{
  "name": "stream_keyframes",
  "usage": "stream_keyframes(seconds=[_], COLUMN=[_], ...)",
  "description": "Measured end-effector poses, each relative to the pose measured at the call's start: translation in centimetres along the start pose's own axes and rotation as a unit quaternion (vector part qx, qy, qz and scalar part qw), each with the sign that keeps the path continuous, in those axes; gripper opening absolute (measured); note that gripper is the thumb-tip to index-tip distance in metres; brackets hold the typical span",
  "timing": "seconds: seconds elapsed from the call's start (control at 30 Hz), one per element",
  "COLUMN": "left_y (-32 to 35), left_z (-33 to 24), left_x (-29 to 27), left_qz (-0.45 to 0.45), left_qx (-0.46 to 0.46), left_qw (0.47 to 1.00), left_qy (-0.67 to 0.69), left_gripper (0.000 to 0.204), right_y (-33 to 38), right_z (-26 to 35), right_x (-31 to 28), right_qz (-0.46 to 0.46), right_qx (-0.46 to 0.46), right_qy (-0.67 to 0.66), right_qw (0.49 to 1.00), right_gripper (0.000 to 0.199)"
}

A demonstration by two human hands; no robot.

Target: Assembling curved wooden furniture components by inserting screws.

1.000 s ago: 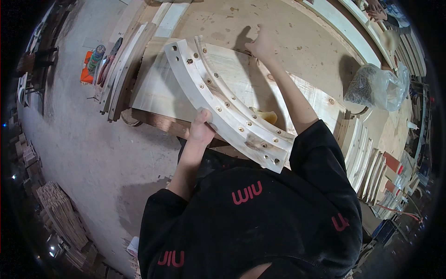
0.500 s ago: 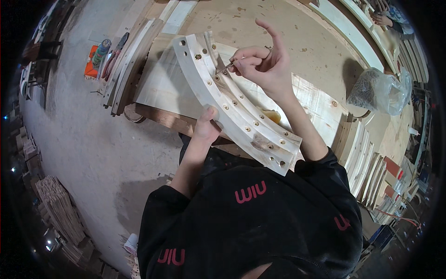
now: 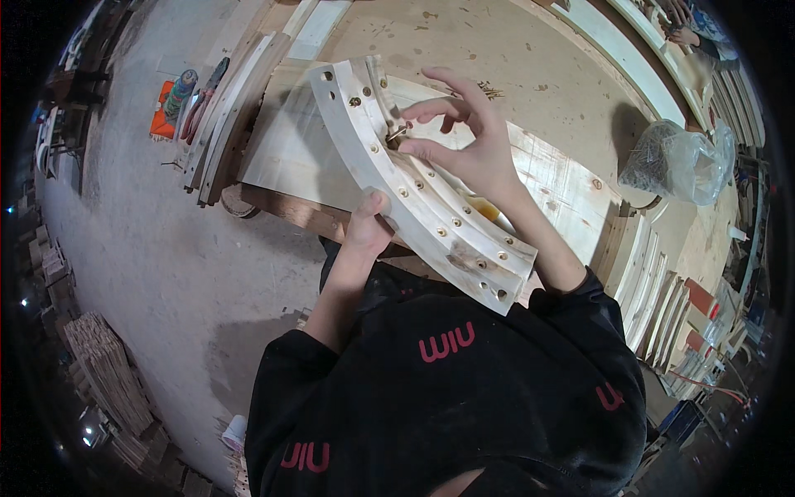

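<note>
right hand point(image 3: 468, 149), screw point(image 3: 396, 132), curved wooden piece point(image 3: 414, 186)

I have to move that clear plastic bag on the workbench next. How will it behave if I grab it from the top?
The clear plastic bag looks thin and crumpled, so it will likely sag and change shape. It appears to hold many small metal fasteners, so it is probably heavy for its size. Sharp ends might pierce the film; supporting it from below seems safer.
</note>
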State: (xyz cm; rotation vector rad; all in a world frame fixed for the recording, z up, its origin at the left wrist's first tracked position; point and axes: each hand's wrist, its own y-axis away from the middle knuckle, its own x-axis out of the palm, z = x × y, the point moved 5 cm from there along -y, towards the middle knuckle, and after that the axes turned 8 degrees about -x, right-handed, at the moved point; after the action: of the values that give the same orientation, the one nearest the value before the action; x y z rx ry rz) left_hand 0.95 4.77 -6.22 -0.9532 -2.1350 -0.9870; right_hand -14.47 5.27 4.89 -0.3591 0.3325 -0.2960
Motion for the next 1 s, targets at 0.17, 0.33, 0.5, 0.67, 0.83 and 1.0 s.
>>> stream_keyframes(seconds=[0.17,0.33,0.5,0.67,0.83,1.0], left_y=[-0.1,-0.2,0.2,0.2,0.3,0.0], left_z=[-0.3,-0.3,0.5,0.7,0.8,0.7], left_x=[0.7,0.4,-1.4,-2.0,-2.4,-2.4], left_qz=[0.007,0.019,0.002,-0.02,-0.032,0.019], left_qx=[-0.006,0.006,-0.008,-0.003,-0.008,0.022], left_qw=[1.0,1.0,1.0,0.999,0.999,0.996], left_qy=[0.01,0.009,0.018,0.041,0.034,0.084], left_gripper=[0.083,0.081,0.079,0.078,0.08,0.084], right_y=[1.5,1.4,1.0,1.0,-0.2,-0.8], right_z=[0.6,1.1,-3.1,-8.0,-15.8,-18.6], right_x=[-0.6,0.4,-2.6,-4.7,-5.5,-5.1], right_qz=[-0.101,0.042,-0.162,-0.17,0.022,0.154], right_qx=[-0.117,-0.119,-0.013,0.018,0.087,0.166], right_qy=[-0.004,0.026,-0.029,0.104,0.358,0.413], right_qw=[0.988,0.992,0.986,0.98,0.93,0.882], right_gripper=[0.049,0.039,0.039,0.043,0.06,0.068])
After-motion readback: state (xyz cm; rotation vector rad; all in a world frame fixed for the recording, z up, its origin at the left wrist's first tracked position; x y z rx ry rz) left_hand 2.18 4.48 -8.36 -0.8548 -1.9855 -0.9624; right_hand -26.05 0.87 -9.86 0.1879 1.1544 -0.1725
